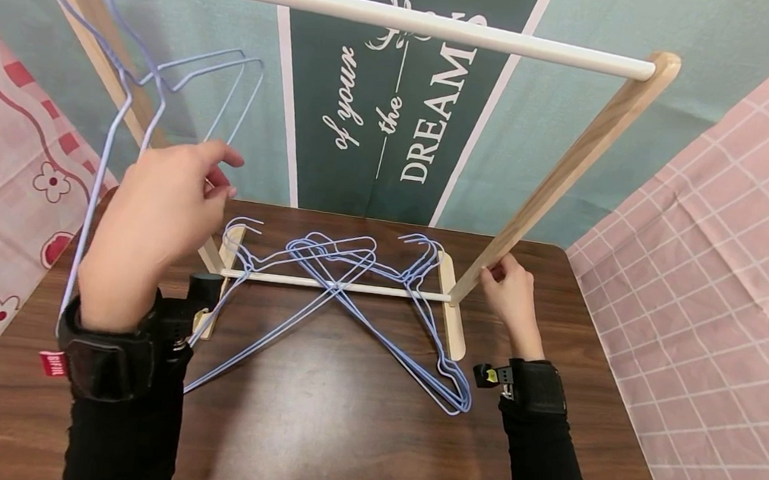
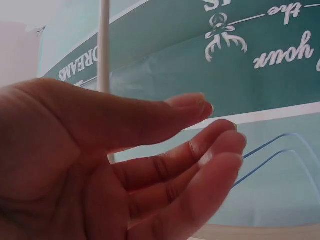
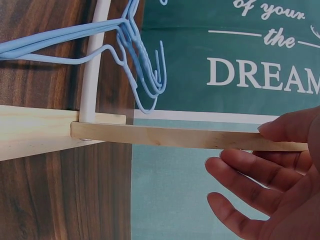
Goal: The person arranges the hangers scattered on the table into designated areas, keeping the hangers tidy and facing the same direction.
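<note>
In the head view two blue hangers (image 1: 110,136) hang from the left end of the rack's white top rod (image 1: 404,19). My left hand (image 1: 160,213) is beside them, empty, its fingers loosely bent with a gap below the thumb. The left wrist view shows that hand (image 2: 115,140) with hanger arms (image 2: 265,146) beyond its fingertips. My right hand (image 1: 513,297) pinches the right wooden upright (image 1: 569,165) near its base. In the right wrist view, thumb and fingers of that hand (image 3: 280,175) are on opposite sides of the upright (image 3: 190,137).
Several blue hangers (image 1: 334,287) lie crossed over the rack's lower rod (image 1: 271,279) and the brown table (image 1: 311,447). Wooden feet (image 1: 454,330) support the rack. Behind it hangs a green printed cloth (image 1: 362,185), with pink patterned cloths (image 1: 722,300) at both sides.
</note>
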The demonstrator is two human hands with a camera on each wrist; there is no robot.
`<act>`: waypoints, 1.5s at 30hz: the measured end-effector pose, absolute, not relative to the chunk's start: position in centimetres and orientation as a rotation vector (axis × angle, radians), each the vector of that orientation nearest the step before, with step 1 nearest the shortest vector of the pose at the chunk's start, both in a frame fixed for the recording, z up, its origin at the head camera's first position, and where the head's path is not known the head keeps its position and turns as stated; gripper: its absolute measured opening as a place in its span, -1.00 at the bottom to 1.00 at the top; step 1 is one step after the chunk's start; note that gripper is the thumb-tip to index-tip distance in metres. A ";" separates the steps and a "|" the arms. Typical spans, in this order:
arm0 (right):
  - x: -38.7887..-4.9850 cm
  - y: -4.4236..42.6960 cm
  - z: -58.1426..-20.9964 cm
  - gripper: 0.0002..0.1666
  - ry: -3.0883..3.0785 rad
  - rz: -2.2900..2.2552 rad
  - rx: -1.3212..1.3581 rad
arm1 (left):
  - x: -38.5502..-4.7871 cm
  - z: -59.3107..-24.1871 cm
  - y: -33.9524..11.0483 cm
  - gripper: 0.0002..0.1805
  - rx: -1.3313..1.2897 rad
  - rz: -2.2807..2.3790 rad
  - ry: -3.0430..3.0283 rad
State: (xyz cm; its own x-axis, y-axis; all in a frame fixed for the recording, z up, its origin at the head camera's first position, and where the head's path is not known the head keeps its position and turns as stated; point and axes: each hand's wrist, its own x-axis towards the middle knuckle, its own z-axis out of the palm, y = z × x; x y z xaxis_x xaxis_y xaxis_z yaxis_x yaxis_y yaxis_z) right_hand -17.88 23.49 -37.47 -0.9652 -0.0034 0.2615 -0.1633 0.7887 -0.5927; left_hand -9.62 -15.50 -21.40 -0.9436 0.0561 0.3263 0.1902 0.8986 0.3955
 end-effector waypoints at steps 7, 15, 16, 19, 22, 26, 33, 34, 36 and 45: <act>-17.9 23.5 -37.6 -0.82 -2.738 0.943 0.123 | -10.0 -22.8 -15.4 -0.71 -0.216 -0.688 -2.838; -17.9 23.5 -37.5 -0.82 -2.735 0.943 0.141 | -10.3 -24.9 -15.4 -0.74 -0.249 -0.710 -2.871; -17.9 23.5 -37.6 -0.82 -2.735 0.940 0.141 | -10.4 -25.2 -15.4 -0.75 -0.250 -0.721 -2.879; -17.9 23.5 -37.6 -0.82 -2.735 0.931 0.137 | -10.6 -26.0 -15.3 -0.74 -0.264 -0.765 -2.905; -17.9 23.5 -37.7 -0.82 -2.732 0.932 0.146 | -10.7 -27.0 -15.3 -0.74 -0.287 -0.794 -2.922; -17.9 23.6 -37.7 -0.82 -2.702 0.963 0.175 | -10.9 -28.4 -15.2 -0.75 -0.320 -0.830 -2.947; -18.2 24.0 -38.5 -0.82 -2.659 1.016 0.215 | -11.3 -30.9 -15.6 -0.74 -0.280 -0.871 -3.014; -18.3 24.0 -38.5 -0.82 -2.664 1.008 0.211 | -11.4 -31.2 -15.7 -0.74 -0.273 -0.874 -3.020; -17.9 23.6 -37.9 -0.82 -2.697 0.973 0.186 | -11.6 -31.9 -15.9 -0.74 -0.268 -0.878 -3.031; -17.8 23.5 -37.7 -0.78 -2.742 0.958 0.150 | -12.3 -34.5 -17.2 -0.75 -0.185 -0.854 -3.105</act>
